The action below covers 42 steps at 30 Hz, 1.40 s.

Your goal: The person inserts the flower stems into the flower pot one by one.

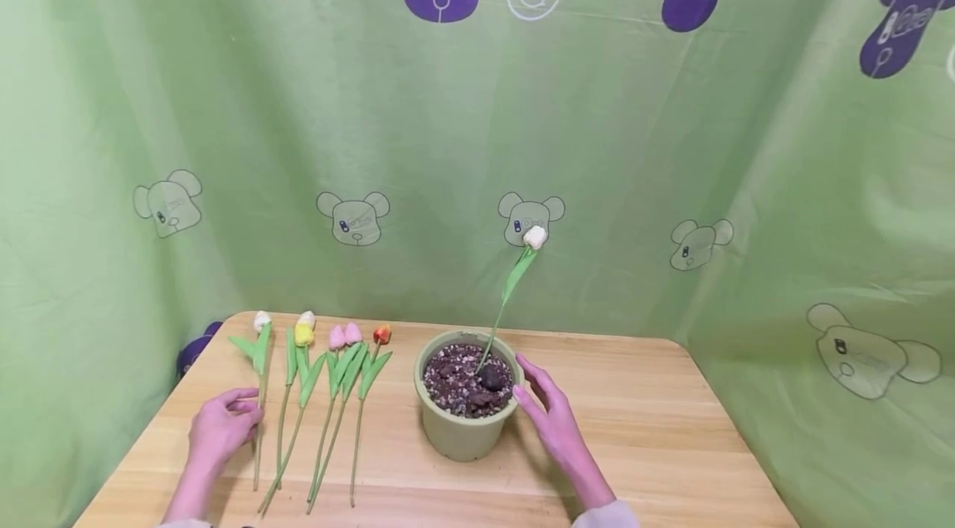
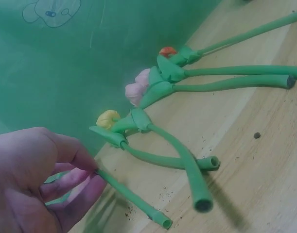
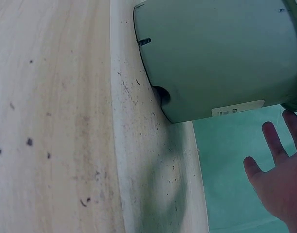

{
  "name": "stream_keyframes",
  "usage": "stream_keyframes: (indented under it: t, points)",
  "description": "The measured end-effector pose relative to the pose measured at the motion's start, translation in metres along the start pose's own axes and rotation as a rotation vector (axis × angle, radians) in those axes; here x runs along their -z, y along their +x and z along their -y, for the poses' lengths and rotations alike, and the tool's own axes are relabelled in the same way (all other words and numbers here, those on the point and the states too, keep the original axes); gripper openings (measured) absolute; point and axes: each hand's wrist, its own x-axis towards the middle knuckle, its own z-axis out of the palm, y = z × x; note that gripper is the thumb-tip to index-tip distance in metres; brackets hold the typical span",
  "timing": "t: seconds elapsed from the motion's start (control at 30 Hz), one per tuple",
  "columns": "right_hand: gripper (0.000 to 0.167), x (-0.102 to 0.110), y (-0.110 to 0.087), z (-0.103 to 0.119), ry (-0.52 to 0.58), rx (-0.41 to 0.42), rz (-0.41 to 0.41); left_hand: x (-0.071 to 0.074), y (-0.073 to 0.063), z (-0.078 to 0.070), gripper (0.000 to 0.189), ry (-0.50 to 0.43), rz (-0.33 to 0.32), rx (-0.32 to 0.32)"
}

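My left hand (image 1: 221,426) pinches the stem of a white artificial tulip (image 1: 259,358), the leftmost in the row; in the left wrist view its hollow green stem end (image 2: 160,219) sticks out past the fingertips. On the right, my right hand (image 1: 550,416) has its fingers spread at the rim of a green flower pot (image 1: 464,434). Dark soil (image 1: 451,383) fills the pot, and one white tulip (image 1: 534,238) stands in it, leaning right. The right wrist view shows the pot's side (image 3: 216,53) with straight fingers (image 3: 274,141) by its rim.
Beside the held stem lie a white and a yellow tulip (image 1: 303,335), two pink tulips (image 1: 338,337) and a red-orange one (image 1: 382,334), some stems crossing. Soil crumbs (image 3: 29,141) dot the wooden table (image 1: 634,428). A green curtain (image 1: 448,122) hangs behind and at both sides.
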Motion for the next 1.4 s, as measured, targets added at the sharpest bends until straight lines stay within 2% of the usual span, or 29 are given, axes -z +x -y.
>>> stream_keyframes:
  t: [0.23,0.5,0.87,1.07,1.4]
  points:
    - [0.053,-0.002,0.001,-0.001,0.0,0.007,-0.009,0.001,-0.003,-0.003,0.051,-0.024,-0.005,-0.051]
    - [0.054,-0.004,0.001,-0.003,0.022,-0.027,-0.006,-0.003,-0.009,-0.016,0.05,-0.051,-0.023,-0.094]
    - [0.053,-0.005,0.002,-0.005,0.028,-0.031,-0.017,-0.017,-0.01,-0.032,0.049,-0.112,-0.053,-0.152]
    - [0.053,-0.006,0.004,-0.006,0.039,-0.022,-0.006,-0.027,-0.01,-0.049,0.047,-0.151,-0.066,-0.212]
    - [0.052,-0.005,0.004,-0.007,0.026,-0.014,-0.009,-0.047,-0.017,-0.081,0.047,-0.259,-0.011,-0.284]
